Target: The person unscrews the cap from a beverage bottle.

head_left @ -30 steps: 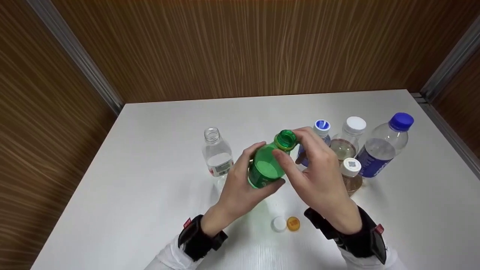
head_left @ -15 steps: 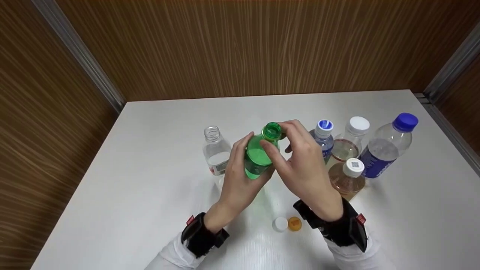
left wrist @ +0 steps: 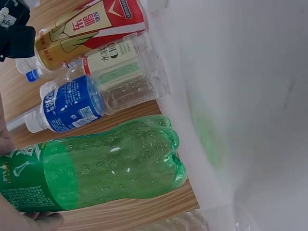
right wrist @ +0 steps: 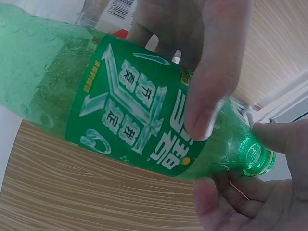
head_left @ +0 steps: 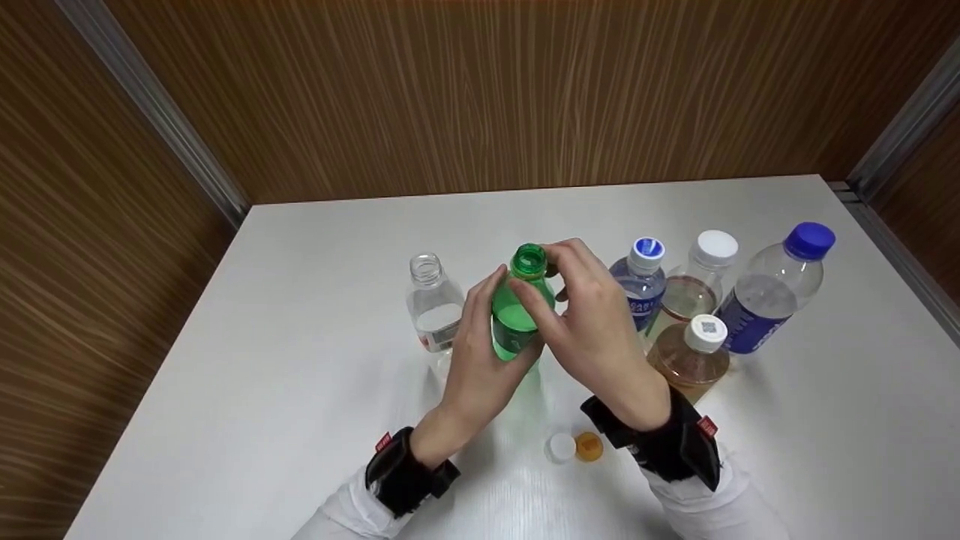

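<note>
A green plastic soda bottle (head_left: 516, 313) is held up over the table, tilted, its uncapped mouth facing up in the head view. My left hand (head_left: 481, 358) grips its labelled body from the left. At the neck, my right hand (head_left: 604, 330) has thumb and fingers curled around it from the other side. In the left wrist view the bottle's ribbed base (left wrist: 168, 159) stands out to the right. The right wrist view shows the label (right wrist: 130, 106) with white lettering. Beside the left hand stands a clear uncapped bottle (head_left: 436, 304).
To the right stand several capped bottles: a small blue-labelled one (head_left: 639, 289), a white-capped one (head_left: 712, 255), an amber one (head_left: 691, 364) and a large blue-capped one (head_left: 772, 289). A white cap (head_left: 561, 448) and an orange cap (head_left: 589, 447) lie on the white table (head_left: 300, 360).
Both hands have moved the green bottle left and slightly away from me, and it stands more upright. The right hand has moved off the small bottles, so they show more.
</note>
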Motion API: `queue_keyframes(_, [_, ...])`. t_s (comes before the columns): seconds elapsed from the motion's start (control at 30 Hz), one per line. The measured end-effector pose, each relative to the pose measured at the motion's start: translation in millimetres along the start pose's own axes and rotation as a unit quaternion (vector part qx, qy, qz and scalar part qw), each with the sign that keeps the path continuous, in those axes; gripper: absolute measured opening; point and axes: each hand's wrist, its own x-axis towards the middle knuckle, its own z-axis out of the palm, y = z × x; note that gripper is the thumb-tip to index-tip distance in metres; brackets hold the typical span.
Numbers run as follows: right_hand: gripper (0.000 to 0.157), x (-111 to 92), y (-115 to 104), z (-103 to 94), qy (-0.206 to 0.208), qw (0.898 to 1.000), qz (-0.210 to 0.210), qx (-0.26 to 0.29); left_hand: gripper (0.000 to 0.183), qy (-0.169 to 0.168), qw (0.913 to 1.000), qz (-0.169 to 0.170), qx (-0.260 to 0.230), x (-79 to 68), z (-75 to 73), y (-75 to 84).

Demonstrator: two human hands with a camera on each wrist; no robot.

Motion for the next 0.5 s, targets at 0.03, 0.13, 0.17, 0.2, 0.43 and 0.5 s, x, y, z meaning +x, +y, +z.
queue_keyframes(0.03, [0.033,0.2,0.3,0.6,-0.002,1.000,0.001,0.000,0.078,0.000,1.0000,0.000,0.001,0.1,0.2,0.0])
queue_keyframes(0.13, [0.035,0.5,1.5,2.1,-0.010,1.000,0.005,0.001,0.077,0.002,1.0000,-0.004,0.008,0.3,1.0,-0.4])
queue_keyframes(0.17, [0.036,0.4,1.8,2.5,-0.012,1.000,0.006,0.002,0.077,0.002,0.9999,-0.006,0.010,0.3,1.3,-0.6])
queue_keyframes(0.2, [0.037,0.3,2.3,2.9,-0.014,1.000,0.007,0.002,0.077,0.002,0.9999,-0.008,0.014,0.2,1.6,-0.7])
queue_keyframes(0.43, [0.037,0.3,6.3,6.2,-0.020,1.000,0.003,0.009,0.075,-0.001,0.9994,-0.024,0.025,-0.2,3.4,-0.6])
queue_keyframes(0.5, [0.037,0.4,6.8,6.8,-0.022,1.000,0.005,0.010,0.075,-0.001,0.9993,-0.026,0.029,-0.5,3.8,-0.5])
